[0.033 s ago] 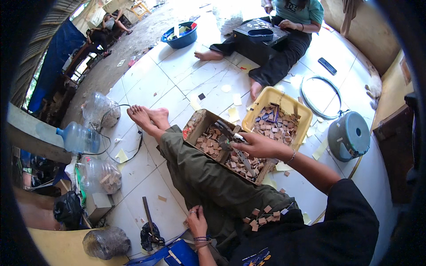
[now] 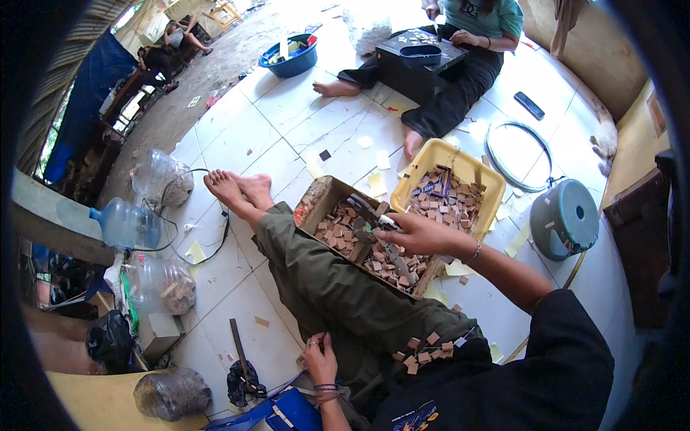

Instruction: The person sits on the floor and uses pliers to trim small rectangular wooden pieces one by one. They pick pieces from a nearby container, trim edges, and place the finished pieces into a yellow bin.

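Observation:
My right hand is closed over a wooden box of small brown wooden pieces, with a white-ended tool in its grip. Its kind cannot be made out. Beside the fingers, a dark round part with a green spot and a long metal piece lie across the box. By my trouser leg, my left hand has its fingers curled and fingertips together; anything between them is too small to see. More wooden pieces, some on thin pins or wires, rest on my lap.
A yellow tub of wooden pieces stands beyond the box. Across from me a person sits at a black box. A wire coil and a round grey-green container are right; plastic bottles and a dark bar are left.
The view has shifted slightly. Across from me, the person's hand and the tool in it have moved a little. My own hands have hardly moved.

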Action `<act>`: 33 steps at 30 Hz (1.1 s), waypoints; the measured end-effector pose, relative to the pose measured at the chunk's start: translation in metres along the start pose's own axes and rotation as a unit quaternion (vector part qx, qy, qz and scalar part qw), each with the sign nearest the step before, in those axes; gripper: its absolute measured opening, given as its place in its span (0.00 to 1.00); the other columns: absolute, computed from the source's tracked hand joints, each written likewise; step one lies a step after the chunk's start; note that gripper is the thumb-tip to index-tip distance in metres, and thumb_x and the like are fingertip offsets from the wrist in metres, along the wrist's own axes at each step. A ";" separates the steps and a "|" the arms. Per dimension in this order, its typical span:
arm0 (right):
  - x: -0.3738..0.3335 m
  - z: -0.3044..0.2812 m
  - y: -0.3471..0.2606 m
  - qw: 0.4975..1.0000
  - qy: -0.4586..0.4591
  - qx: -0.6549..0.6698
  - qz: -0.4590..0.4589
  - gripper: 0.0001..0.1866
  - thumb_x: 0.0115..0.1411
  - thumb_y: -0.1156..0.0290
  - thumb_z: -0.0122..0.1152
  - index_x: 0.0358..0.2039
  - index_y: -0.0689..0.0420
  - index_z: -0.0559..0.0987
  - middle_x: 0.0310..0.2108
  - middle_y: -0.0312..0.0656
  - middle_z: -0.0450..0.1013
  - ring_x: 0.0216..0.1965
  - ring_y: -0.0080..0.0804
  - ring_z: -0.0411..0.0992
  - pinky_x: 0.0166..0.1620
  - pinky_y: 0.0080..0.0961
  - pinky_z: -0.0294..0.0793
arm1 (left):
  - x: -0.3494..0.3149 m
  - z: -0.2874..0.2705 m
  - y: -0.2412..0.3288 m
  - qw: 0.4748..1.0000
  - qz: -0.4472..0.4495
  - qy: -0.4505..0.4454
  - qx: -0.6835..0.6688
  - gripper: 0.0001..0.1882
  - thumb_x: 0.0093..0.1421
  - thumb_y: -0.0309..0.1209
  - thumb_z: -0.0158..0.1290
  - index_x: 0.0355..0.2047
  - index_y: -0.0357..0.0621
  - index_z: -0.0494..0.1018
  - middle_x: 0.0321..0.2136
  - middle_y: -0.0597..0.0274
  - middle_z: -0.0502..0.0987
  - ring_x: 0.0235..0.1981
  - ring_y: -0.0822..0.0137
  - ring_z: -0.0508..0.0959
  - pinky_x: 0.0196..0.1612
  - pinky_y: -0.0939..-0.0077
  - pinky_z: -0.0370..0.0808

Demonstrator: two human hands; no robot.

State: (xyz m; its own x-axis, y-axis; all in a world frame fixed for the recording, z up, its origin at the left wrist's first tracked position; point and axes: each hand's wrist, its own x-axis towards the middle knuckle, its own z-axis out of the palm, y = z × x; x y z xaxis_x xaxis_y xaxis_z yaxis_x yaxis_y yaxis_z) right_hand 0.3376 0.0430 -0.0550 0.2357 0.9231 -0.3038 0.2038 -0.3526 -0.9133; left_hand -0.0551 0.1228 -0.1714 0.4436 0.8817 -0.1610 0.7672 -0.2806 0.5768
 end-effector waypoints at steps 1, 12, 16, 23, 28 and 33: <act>-0.003 -0.003 0.001 1.000 -0.007 0.005 -0.020 0.24 0.75 0.52 0.54 0.55 0.61 0.73 0.25 0.39 0.73 0.26 0.25 0.74 0.30 0.30 0.75 | 0.000 0.001 0.000 0.999 0.024 0.036 -0.015 0.15 0.73 0.35 0.52 0.48 0.35 0.78 0.45 0.41 0.80 0.48 0.41 0.79 0.52 0.53 0.74; -0.040 -0.101 0.071 0.925 0.250 -0.273 -0.086 0.17 0.69 0.62 0.62 0.54 0.55 0.75 0.41 0.55 0.80 0.43 0.57 0.79 0.47 0.49 0.76 | 0.026 -0.001 -0.013 0.994 -0.016 0.064 -0.091 0.14 0.68 0.29 0.59 0.51 0.38 0.74 0.32 0.52 0.81 0.33 0.59 0.82 0.40 0.65 0.78; -0.028 -0.128 0.125 0.883 0.199 -0.417 0.087 0.20 0.68 0.59 0.62 0.56 0.54 0.73 0.39 0.55 0.80 0.41 0.55 0.79 0.45 0.48 0.76 | 0.014 -0.012 -0.018 0.998 -0.036 -0.036 -0.045 0.09 0.67 0.28 0.57 0.44 0.37 0.77 0.30 0.53 0.82 0.33 0.52 0.83 0.41 0.59 0.78; -0.013 -0.124 0.185 0.834 0.114 -0.530 0.097 0.21 0.62 0.65 0.61 0.55 0.57 0.74 0.34 0.52 0.81 0.38 0.50 0.81 0.43 0.46 0.78 | 0.062 0.029 -0.023 0.963 0.098 0.228 0.107 0.09 0.69 0.24 0.51 0.47 0.32 0.72 0.45 0.39 0.76 0.48 0.40 0.78 0.50 0.53 0.75; -0.010 -0.111 0.185 0.802 0.058 -0.581 0.126 0.15 0.59 0.68 0.61 0.46 0.55 0.75 0.33 0.45 0.81 0.37 0.43 0.82 0.41 0.43 0.75 | 0.103 0.033 -0.032 0.963 0.042 0.267 0.018 0.09 0.73 0.22 0.46 0.49 0.31 0.70 0.46 0.40 0.75 0.49 0.39 0.77 0.51 0.55 0.75; -0.011 -0.102 0.183 0.804 0.078 -0.576 0.126 0.12 0.60 0.69 0.59 0.44 0.55 0.74 0.30 0.43 0.81 0.35 0.44 0.82 0.42 0.44 0.69 | 0.074 0.028 -0.024 0.983 0.002 0.181 0.041 0.10 0.71 0.24 0.49 0.50 0.35 0.71 0.44 0.40 0.77 0.48 0.40 0.78 0.49 0.51 0.73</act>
State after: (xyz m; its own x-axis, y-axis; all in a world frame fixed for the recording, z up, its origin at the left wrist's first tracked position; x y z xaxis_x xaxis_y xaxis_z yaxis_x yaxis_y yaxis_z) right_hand 0.4691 -0.0473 -0.1912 0.5044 0.8018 -0.3204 0.8550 -0.5158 0.0551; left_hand -0.0280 0.1837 -0.2198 0.2642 0.9533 0.1462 0.8066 -0.3015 0.5084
